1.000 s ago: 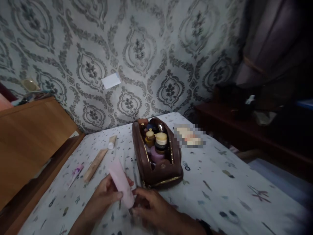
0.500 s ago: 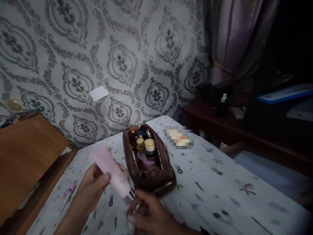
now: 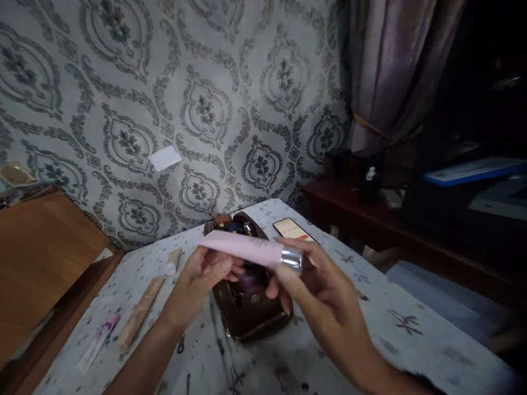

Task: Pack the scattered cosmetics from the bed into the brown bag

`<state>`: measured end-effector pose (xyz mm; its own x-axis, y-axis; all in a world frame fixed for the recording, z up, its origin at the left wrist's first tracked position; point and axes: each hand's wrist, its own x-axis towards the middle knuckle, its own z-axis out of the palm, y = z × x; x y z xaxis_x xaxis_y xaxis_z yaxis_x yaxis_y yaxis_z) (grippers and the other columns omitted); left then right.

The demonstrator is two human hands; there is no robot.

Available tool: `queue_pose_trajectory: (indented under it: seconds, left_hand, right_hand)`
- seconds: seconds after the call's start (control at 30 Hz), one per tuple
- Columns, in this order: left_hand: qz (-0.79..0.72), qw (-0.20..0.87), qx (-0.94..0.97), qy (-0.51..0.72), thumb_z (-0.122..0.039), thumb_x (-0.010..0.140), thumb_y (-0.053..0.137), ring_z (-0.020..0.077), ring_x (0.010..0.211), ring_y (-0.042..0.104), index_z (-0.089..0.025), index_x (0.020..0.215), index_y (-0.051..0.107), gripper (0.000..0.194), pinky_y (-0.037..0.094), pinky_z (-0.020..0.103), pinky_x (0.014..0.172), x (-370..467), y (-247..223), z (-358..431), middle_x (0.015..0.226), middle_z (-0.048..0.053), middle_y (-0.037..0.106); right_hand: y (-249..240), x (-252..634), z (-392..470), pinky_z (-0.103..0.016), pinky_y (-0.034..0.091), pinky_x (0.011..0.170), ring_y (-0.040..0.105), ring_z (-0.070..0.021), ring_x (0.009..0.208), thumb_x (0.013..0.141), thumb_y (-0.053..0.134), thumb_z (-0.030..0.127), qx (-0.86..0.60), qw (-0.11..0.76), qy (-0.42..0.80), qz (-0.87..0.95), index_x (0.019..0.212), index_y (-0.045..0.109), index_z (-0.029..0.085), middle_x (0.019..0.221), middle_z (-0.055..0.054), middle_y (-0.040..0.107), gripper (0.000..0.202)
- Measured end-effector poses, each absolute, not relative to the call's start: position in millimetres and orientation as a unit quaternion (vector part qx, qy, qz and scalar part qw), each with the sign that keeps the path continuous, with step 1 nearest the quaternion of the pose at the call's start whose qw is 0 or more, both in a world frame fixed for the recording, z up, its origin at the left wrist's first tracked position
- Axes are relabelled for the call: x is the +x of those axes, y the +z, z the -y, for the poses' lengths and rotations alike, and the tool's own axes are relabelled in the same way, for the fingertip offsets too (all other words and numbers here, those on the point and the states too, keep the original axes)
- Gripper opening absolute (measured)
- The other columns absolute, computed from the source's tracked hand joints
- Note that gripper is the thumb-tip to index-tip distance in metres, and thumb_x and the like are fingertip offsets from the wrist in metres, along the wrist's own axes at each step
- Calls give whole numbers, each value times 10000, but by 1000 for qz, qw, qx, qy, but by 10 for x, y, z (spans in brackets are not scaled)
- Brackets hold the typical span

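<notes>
A pink cosmetic tube (image 3: 247,249) with a shiny silver cap lies nearly level in the air, held at both ends. My left hand (image 3: 206,280) grips its flat end from below, thumb and fingers closed on it. At the cap end, the thumb and fingers of my right hand (image 3: 321,291) pinch the tube. Below and behind it stands a brown cosmetic bag (image 3: 263,315), unzipped. The tube and my fingers hide much of what is in the bag; a dark blue item and a purple one show in part.
To the left on the patterned tablecloth (image 3: 206,356) lie a small beige tube (image 3: 173,261), a long beige tube (image 3: 142,312) and a slim pink-and-white packet (image 3: 99,340). A phone (image 3: 294,229) rests right of the bag. Wooden furniture (image 3: 57,258) borders the left side.
The pink tube has swung from slanting to nearly level and moved right, over the bag. My right hand has come up from below the cap and now grips that end. Both beige tubes have come into view.
</notes>
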<state>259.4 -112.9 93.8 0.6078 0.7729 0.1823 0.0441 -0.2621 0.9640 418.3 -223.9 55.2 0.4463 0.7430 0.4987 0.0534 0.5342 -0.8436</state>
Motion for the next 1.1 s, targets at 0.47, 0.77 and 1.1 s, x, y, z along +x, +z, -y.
queue_pose_trajectory:
  seconds: [0.47,0.77,1.1]
  left_hand:
    - [-347,211,847,343,-405,941,531,211,1057,578,-244,1104,639,253,494,307,822,2250,566,889,1105,58,605]
    - [-351,247,828,360,-419,928,555,220,1084,582,-254,1109,641,259,512,305,813,2254,484,856,1127,60,595]
    - [-342,263,820,375,-399,924,558,215,1047,589,-248,1079,649,235,522,296,789,2265,474,870,1089,63,580]
  right_hand:
    - [1361,4642,1441,-240,331,650,552,-149,737,897,581,160,-526,323,67,784,1078,612,181,849,-11,657,185]
    - [1366,4517,811,-235,314,582,571,-164,757,822,648,194,-565,187,43,802,1032,637,172,886,-33,674,212]
    - [1305,4389,595,-220,401,604,634,-196,889,816,673,204,-556,123,41,821,1074,662,112,1084,-100,698,275]
